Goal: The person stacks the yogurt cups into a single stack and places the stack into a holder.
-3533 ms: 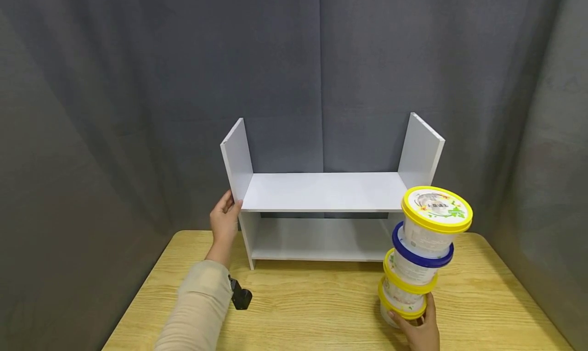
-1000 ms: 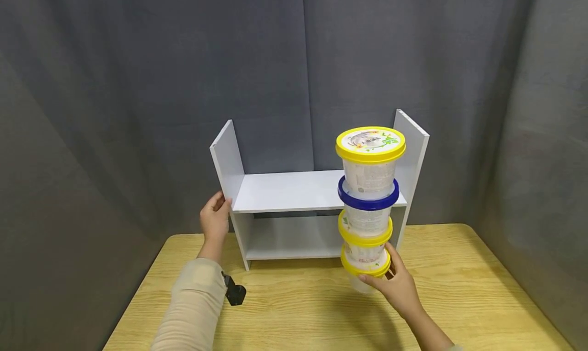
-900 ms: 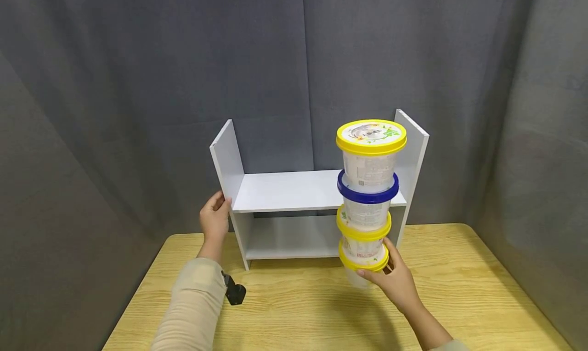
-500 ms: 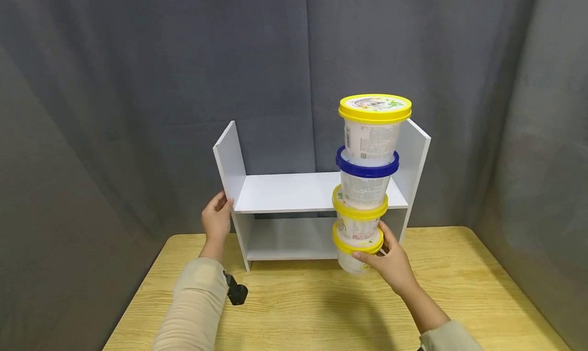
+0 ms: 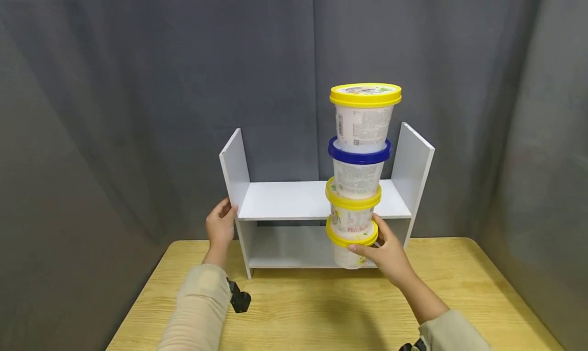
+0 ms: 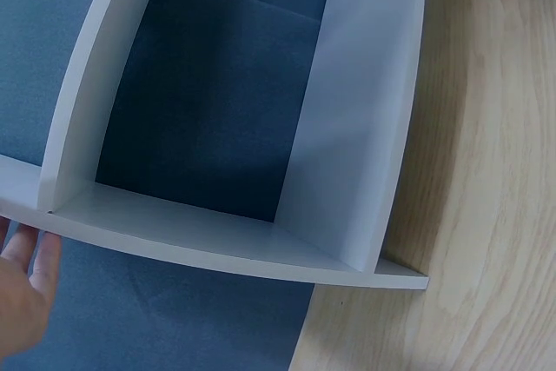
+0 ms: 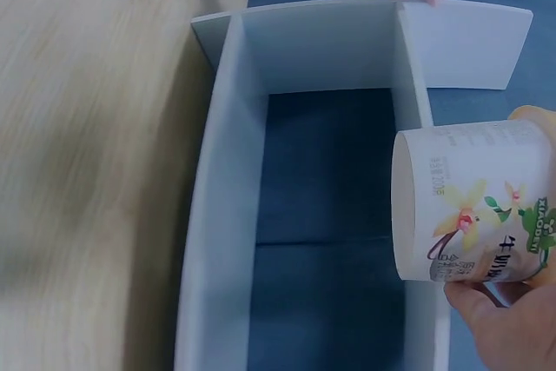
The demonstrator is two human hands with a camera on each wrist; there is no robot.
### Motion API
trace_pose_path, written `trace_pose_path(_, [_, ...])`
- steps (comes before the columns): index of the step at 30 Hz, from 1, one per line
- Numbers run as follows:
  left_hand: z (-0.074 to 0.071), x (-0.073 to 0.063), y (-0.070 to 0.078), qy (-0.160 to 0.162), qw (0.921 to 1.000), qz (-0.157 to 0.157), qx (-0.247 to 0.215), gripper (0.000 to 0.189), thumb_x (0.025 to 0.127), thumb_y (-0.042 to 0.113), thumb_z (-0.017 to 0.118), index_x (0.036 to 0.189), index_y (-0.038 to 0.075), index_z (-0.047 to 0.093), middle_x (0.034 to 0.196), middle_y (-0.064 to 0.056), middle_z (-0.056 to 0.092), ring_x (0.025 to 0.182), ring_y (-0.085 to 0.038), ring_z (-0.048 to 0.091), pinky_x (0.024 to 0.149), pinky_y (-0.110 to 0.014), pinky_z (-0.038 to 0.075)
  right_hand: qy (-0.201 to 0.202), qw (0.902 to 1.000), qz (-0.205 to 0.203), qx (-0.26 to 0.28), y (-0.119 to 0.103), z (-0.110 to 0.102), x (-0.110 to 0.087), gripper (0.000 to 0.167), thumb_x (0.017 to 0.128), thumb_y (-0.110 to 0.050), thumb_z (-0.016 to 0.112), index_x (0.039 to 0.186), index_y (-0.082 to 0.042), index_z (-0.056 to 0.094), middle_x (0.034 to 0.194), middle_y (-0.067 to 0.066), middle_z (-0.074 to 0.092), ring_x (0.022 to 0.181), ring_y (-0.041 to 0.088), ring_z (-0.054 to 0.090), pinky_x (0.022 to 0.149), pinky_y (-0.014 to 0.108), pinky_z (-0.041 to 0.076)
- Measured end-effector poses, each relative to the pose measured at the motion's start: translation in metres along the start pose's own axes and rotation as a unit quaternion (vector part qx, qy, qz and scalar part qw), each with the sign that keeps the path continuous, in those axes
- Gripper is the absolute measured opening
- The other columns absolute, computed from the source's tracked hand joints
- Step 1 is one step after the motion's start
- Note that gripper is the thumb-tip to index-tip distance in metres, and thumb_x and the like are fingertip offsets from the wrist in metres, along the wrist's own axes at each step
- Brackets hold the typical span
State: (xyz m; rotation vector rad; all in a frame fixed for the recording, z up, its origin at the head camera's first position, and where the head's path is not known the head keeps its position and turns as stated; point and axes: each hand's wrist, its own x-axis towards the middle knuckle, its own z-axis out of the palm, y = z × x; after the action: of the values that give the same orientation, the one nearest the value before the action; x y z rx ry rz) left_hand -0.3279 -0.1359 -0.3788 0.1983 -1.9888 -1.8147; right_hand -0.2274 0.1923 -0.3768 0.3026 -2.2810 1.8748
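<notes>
My right hand grips the lowest of several stacked lidded tubs, thumb in front and fingers behind. That bottom tub has a yellow lid; above it come another yellow-lidded tub, a blue-lidded tub and a yellow-lidded tub. The column leans slightly right going up, raised off the table in front of the white shelf. In the right wrist view, the gripped tub shows printed flowers. My left hand touches the outer side of the shelf's left panel, fingertips against it, at upper-board height.
The two-level shelf stands on a wooden table, its side panels rising above the upper board. A grey curtain hangs behind and at both sides. Black wrist mounts sit at the sleeves.
My right hand has lifted the tub stack from the right front of the table, up and leftward to in front of the shelf. My left hand stays at the side panel.
</notes>
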Motion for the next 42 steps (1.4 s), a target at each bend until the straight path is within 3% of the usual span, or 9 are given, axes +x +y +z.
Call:
trace_pose_path(8, [-0.004, -0.002, -0.004, 0.002, 1.0, 0.005, 0.002, 0.037, 0.084, 0.009, 0.056, 0.119, -0.001, 0.05, 0.115, -0.017, 0.051, 0.103, -0.023, 0.047, 0.083, -0.034, 0.043, -0.023, 0.9997, 0.0, -0.012, -0.015, 0.005, 0.019, 0.082, 0.069, -0.022, 0.073, 0.135, -0.019, 0.025, 0.117, 0.01, 0.048, 0.104, 0.024, 0.045, 0.083, 0.04, 0.04])
trace_pose_path(18, [-0.003, 0.001, -0.003, 0.007, 0.9999, 0.008, 0.008, 0.035, 0.083, 0.009, 0.057, 0.117, 0.001, 0.053, 0.113, -0.016, 0.054, 0.099, -0.021, 0.05, 0.078, -0.03, 0.045, -0.046, 0.9983, -0.014, 0.032, -0.032, 0.012, 0.045, 0.077, 0.071, -0.014, 0.071, 0.134, -0.016, 0.027, 0.115, 0.013, 0.048, 0.099, 0.026, 0.047, 0.083, 0.039, 0.04])
trace_pose_path(29, [-0.001, 0.002, 0.0, 0.012, 0.9999, 0.003, 0.005, 0.035, 0.083, 0.01, 0.058, 0.116, 0.001, 0.053, 0.113, -0.017, 0.053, 0.102, -0.022, 0.049, 0.081, -0.035, 0.044, -0.029, 0.9989, -0.009, 0.035, -0.037, 0.011, 0.065, 0.081, 0.068, -0.015, 0.073, 0.134, -0.014, 0.026, 0.117, 0.013, 0.047, 0.103, 0.026, 0.044, 0.085, 0.04, 0.039])
trace_pose_path(42, [0.003, 0.0, -0.001, 0.019, 0.9996, 0.013, 0.013, 0.031, 0.082, 0.01, 0.059, 0.112, 0.002, 0.057, 0.109, -0.016, 0.056, 0.096, -0.021, 0.052, 0.073, -0.027, 0.046, -0.004, 0.9999, 0.012, 0.003, -0.023, 0.018, 0.091, 0.084, 0.065, -0.026, 0.075, 0.134, -0.022, 0.026, 0.116, 0.008, 0.048, 0.103, 0.024, 0.045, 0.083, 0.039, 0.04])
